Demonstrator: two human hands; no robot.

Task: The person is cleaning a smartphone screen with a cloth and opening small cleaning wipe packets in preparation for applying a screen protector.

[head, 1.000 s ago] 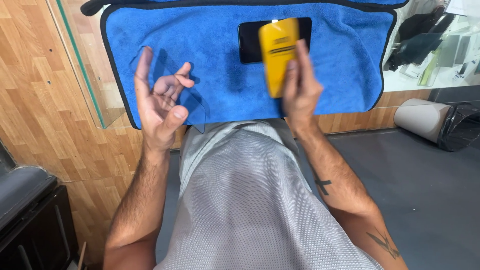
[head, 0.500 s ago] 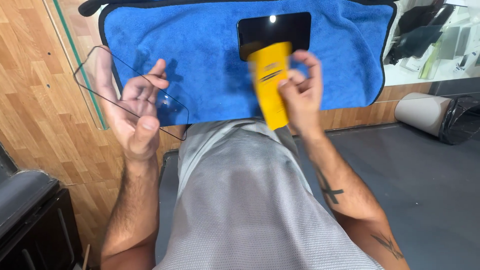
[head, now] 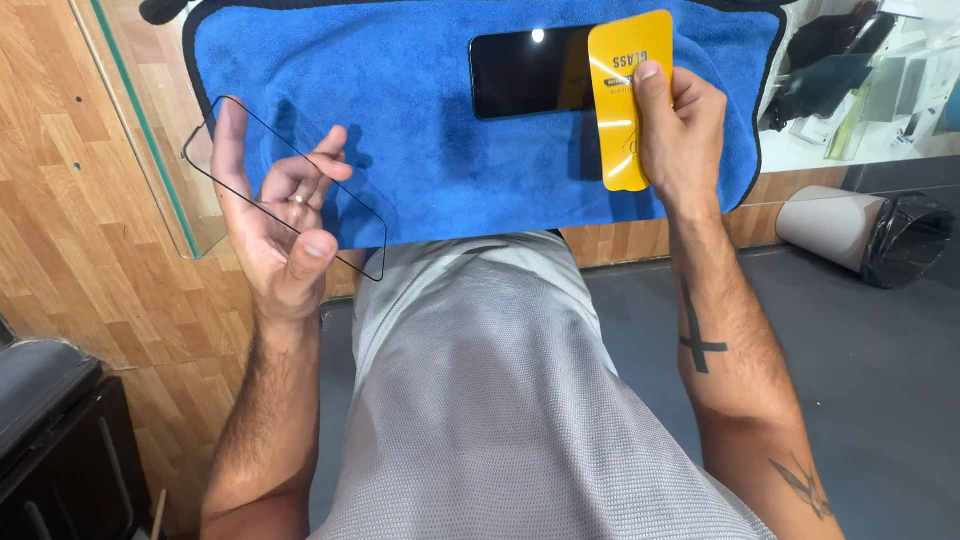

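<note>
The left hand (head: pixel 275 215) is raised palm-up over the left edge of the table (head: pixel 130 130), its fingers spread and lightly curled around a clear glass sheet (head: pixel 345 215) with a thin black border. The sheet rests across the fingers, pinched between the thumb at its upper left corner and the fingertips underneath. It lies tilted, one corner over the wooden table edge beyond the towel, the opposite corner hanging off the front edge, above the grey shirt (head: pixel 500 400).

The right hand (head: pixel 680 130) is clamped on a yellow card (head: pixel 628 100), thumb on top and fingers behind. The card stands upright along the right end of a black phone (head: pixel 530 72) and overlaps that end; whether it touches the screen cannot be told. The phone lies flat, screen up, near the far middle of a blue towel (head: pixel 430 140), long side running left to right.

The towel covers most of the table, its black-trimmed front edge close to the person's body and its right edge just past the right hand. Between the two hands the towel is bare, leaving open room in front of the phone. A glass pane edge (head: pixel 140 130) runs down the left side of the table, just left of the left hand. To the right, past the towel's edge, a grey roll (head: pixel 830 220) lies on the dark floor (head: pixel 880 380) beside a black bag (head: pixel 905 240).
</note>
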